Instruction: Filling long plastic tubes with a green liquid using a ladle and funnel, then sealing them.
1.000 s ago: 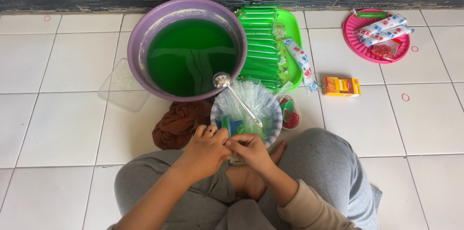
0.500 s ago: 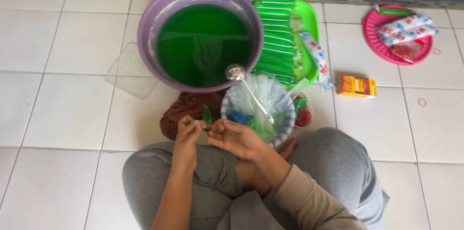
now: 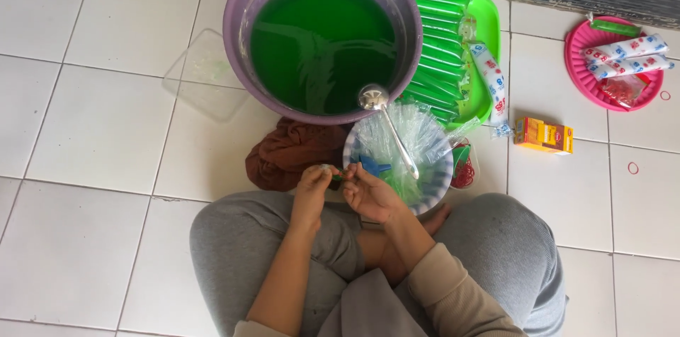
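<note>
Head view looks straight down on a person sitting cross-legged on a white tiled floor (image 3: 92,117); biggest thing before them is a purple basin (image 3: 244,32) full of green liquid (image 3: 319,46), standing just beyond the knees; beside it on the right, a green tray (image 3: 489,60) holds a stack of filled green tubes (image 3: 435,39); farther right and well apart, a pink plate (image 3: 577,68) carries printed sachets; a clear lid (image 3: 205,75) lies left of the basin; a brown cloth (image 3: 283,153) sits crumpled under the basin's near rim; next to it a patterned bowl (image 3: 439,181) holds clear plastic bags, a blue funnel (image 3: 372,165) and a steel ladle (image 3: 386,124) leaning across its rim; a small orange box (image 3: 542,135) lies on the tiles to the right. Left hand (image 3: 312,184) and right hand (image 3: 368,192) meet just left of the bowl, both pinched on a small green tube end (image 3: 336,180); it lies between the fingertips, mostly hidden, so its long axis I cannot tell; both hands are equally close.
</note>
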